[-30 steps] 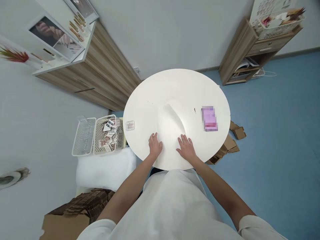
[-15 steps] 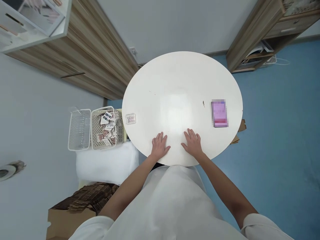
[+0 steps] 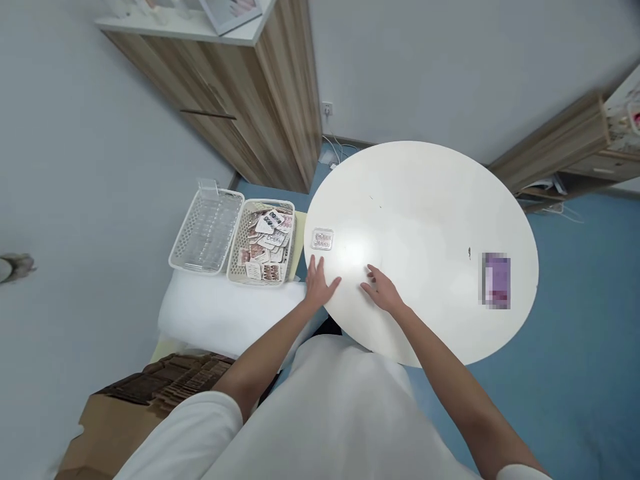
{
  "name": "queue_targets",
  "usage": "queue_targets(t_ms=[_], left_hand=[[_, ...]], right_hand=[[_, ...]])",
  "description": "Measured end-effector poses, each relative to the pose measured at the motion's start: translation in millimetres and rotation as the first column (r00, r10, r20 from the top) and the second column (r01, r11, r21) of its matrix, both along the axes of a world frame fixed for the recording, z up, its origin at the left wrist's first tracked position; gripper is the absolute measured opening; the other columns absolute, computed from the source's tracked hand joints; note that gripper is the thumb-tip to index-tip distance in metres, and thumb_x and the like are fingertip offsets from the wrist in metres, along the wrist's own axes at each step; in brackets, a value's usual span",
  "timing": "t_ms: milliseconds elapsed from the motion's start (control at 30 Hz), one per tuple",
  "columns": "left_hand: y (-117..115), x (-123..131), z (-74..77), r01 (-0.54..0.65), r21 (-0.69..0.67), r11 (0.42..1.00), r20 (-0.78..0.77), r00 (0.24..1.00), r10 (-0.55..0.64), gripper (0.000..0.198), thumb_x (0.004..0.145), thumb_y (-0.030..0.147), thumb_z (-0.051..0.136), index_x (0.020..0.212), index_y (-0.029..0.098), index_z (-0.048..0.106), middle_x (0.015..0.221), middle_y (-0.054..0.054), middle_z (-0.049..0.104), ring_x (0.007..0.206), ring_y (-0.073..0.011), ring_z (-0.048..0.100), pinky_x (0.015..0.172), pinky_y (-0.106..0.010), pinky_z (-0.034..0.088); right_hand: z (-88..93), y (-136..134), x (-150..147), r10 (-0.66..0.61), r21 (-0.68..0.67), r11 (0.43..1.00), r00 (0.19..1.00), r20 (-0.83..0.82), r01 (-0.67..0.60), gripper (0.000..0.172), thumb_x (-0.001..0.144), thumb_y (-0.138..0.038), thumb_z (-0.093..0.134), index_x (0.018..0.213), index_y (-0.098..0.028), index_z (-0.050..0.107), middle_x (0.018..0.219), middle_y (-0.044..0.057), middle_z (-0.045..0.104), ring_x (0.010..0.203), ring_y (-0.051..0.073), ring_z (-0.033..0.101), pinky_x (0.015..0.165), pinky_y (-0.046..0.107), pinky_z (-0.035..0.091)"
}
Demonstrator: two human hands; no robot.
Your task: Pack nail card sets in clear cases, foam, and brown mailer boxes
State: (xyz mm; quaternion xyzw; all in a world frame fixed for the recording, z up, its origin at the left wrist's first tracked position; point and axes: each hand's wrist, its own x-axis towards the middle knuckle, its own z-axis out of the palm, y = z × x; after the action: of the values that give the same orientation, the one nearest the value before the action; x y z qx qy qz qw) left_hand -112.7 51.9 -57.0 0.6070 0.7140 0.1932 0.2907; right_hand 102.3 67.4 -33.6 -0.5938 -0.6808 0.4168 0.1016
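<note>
Case [image 3: 323,239], small and clear, is being carried by the white counter [image 3: 425,213] near its left edge, just beyond the fingertips of the left grip [image 3: 318,287]. Its longer side is being turned roughly left to right, across those fingers. The left grip, the nearer one, is being held spread, with nothing grasped; the right grip [image 3: 384,292] is being held farther off, half-curled and empty. Small pinkish pieces [image 3: 323,243] are being shown in rows through the transparent plastic.
</note>
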Motion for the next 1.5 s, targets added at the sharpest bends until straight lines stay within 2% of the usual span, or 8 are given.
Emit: queue_targets(t_ms=[133,233,367,533,867,1100,1300,1500], left_hand=[[44.0,-37.4,-5.1,-0.226,0.009,0.974,0.174,0.96,0.221,0.063,0.079,0.034,0.05,0.133,0.014,0.026,0.139,-0.015,0.028,0.13,-0.0259,0.023,0.106,-0.042,0.021],[63.6,-44.2,-7.4,-0.276,0.002,0.961,0.285,0.921,0.264,0.055,0.079,0.027,0.05,0.13,0.015,0.033,0.134,-0.013,0.036,0.125,-0.0232,0.032,0.104,-0.037,0.027],[71.2,-40.8,-12.5,-0.25,-0.108,0.962,0.395,0.877,0.272,0.06,0.07,0.02,0.057,0.127,0.015,0.039,0.129,-0.013,0.04,0.119,-0.0241,0.04,0.1,-0.036,0.033],[64.5,-36.6,-19.3,-0.283,-0.16,0.946,0.5,0.803,0.325,0.056,0.064,0.011,0.056,0.12,0.017,0.047,0.124,-0.01,0.044,0.112,-0.0214,0.047,0.097,-0.034,0.038],[34.8,27.0,-6.2,-0.186,-0.109,0.977,0.642,0.737,0.212,0.049,0.064,0.009,0.054,0.112,0.019,0.053,0.116,-0.007,0.051,0.107,-0.0183,0.051,0.098,-0.036,0.037],[5.8,92.3,11.4,0.077,0.026,0.997,0.543,0.836,-0.079,0.048,0.066,0.014,0.056,0.114,0.019,0.053,0.115,-0.007,0.053,0.102,-0.0179,0.054,0.094,-0.035,0.042],[-29.8,137.5,18.4,0.265,0.017,0.964,0.415,0.875,-0.248,0.05,0.068,0.014,0.053,0.117,0.017,0.048,0.113,-0.008,0.057,0.101,-0.0186,0.056,0.091,-0.036,0.044],[-60.6,161.1,17.3,0.285,-0.024,0.958,0.312,0.913,-0.264,0.048,0.07,0.016,0.051,0.118,0.017,0.047,0.114,-0.008,0.057,0.101,-0.0198,0.056,0.087,-0.036,0.047]], right_hand=[[2.1,36.2,-48.7,-0.181,-0.206,0.969,0.962,-0.203,0.139,0.058,0.072,-0.045,0.056,0.123,-0.024,0.041,0.124,0.008,0.049,0.106,0.021,0.05,0.09,0.039,0.041],[-1.3,57.3,-77.5,-0.368,-0.375,0.9,0.848,-0.381,0.222,0.062,0.072,-0.039,0.057,0.128,-0.026,0.034,0.132,0.007,0.041,0.113,0.019,0.046,0.091,0.036,0.041],[-10.1,71.9,-108.4,-0.554,-0.526,0.801,0.686,-0.472,0.285,0.067,0.071,-0.029,0.054,0.131,-0.03,0.027,0.138,0.004,0.034,0.119,0.017,0.042,0.092,0.034,0.041],[-14.7,66.7,-114.9,-0.588,-0.543,0.787,0.625,-0.514,0.294,0.06,0.064,-0.02,0.056,0.122,-0.026,0.043,0.133,0.002,0.042,0.114,0.018,0.045,0.092,0.033,0.041],[3.3,25.6,-43.2,-0.589,-0.44,0.805,0.627,-0.51,0.399,0.059,0.063,-0.019,0.058,0.121,-0.022,0.048,0.115,0.003,0.057,0.109,0.019,0.049,0.091,0.034,0.041],[19.1,-22.9,58.8,-0.538,-0.334,0.843,0.639,-0.55,0.421,0.054,0.065,-0.017,0.057,0.118,-0.026,0.05,0.127,0.004,0.049,0.112,0.019,0.049,0.095,0.038,0.039],[11.0,-62.8,121.9,-0.466,-0.257,0.885,0.717,-0.518,0.388,0.047,0.066,-0.013,0.053,0.112,-0.024,0.054,0.123,0.005,0.053,0.109,0.018,0.053,0.096,0.04,0.039],[-6.1,-87.4,144.8,-0.42,-0.239,0.907,0.801,-0.427,0.348,0.041,0.069,-0.012,0.051,0.108,-0.022,0.056,0.115,0.005,0.058,0.104,0.017,0.056,0.093,0.038,0.044]])
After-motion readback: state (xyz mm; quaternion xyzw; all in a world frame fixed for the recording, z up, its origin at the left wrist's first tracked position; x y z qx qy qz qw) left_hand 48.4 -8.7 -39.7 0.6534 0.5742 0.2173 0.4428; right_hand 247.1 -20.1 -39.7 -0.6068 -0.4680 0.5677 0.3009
